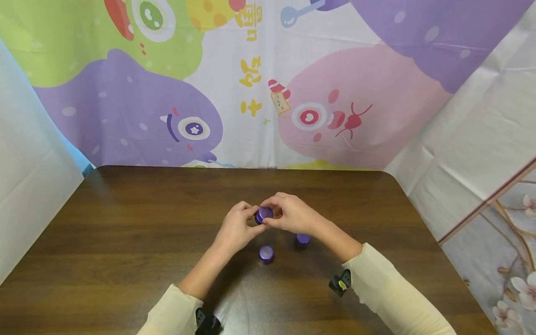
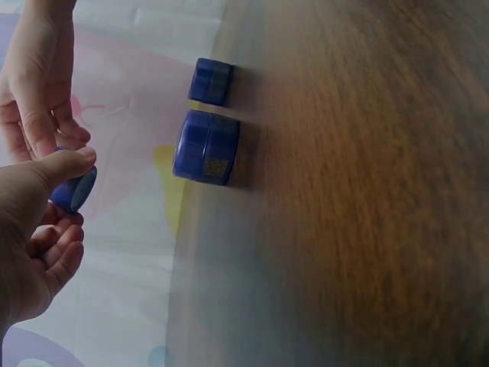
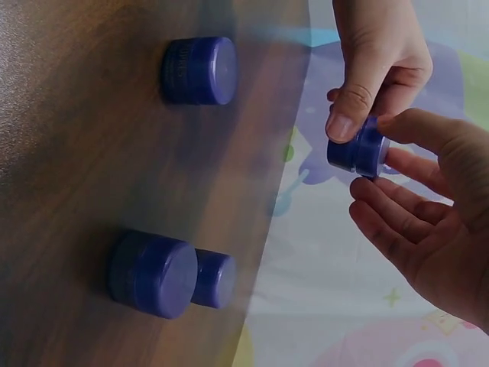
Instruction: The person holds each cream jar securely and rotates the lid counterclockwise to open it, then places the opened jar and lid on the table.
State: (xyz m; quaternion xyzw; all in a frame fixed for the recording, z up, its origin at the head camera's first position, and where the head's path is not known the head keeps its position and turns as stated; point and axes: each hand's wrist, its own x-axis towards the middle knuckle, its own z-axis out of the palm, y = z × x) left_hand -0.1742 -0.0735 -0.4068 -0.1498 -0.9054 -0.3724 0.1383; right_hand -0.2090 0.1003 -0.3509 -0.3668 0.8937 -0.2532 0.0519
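A small purple-blue jar with a shiny round lid (image 1: 264,214) is held up between both hands. My left hand (image 1: 236,229) pinches its lower part between thumb and fingers. On the lid side, my right hand (image 1: 294,214) grips it with thumb and fingertips. In the right wrist view the held jar (image 3: 359,149) lies tilted on its side, a thin seam showing between body and lid. Nearest to the hands on the table stand a jar (image 1: 266,254) close to the left forearm and another jar (image 1: 303,239) beside the right forearm.
The right wrist view shows three jars standing on the brown wooden table (image 1: 125,260): a lone jar (image 3: 199,70), a larger jar (image 3: 153,274) and a smaller jar (image 3: 215,279) partly behind it. A cartoon-printed cloth (image 1: 251,139) hangs along the far edge.
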